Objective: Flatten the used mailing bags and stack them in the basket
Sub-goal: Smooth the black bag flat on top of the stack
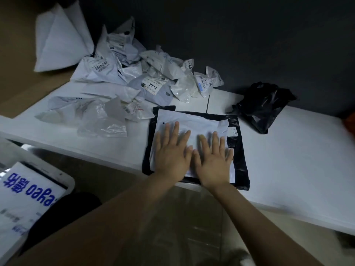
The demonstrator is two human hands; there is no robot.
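A white plastic basket (pixel 65 177) at lower left holds a flat blue-lettered white bag (pixel 28 191). The left hand (pixel 171 152) and right hand (pixel 213 158), fingers (pixel 176 129) spread flat, press a white mailing bag (pixel 192 121) atop a flat black bag (pixel 240 160) at the white worktop (pixel 288 160) near edge; crumpled white bags (pixel 134 79) heap beyond.

Basket (pixel 67 178) partly beyond left edge
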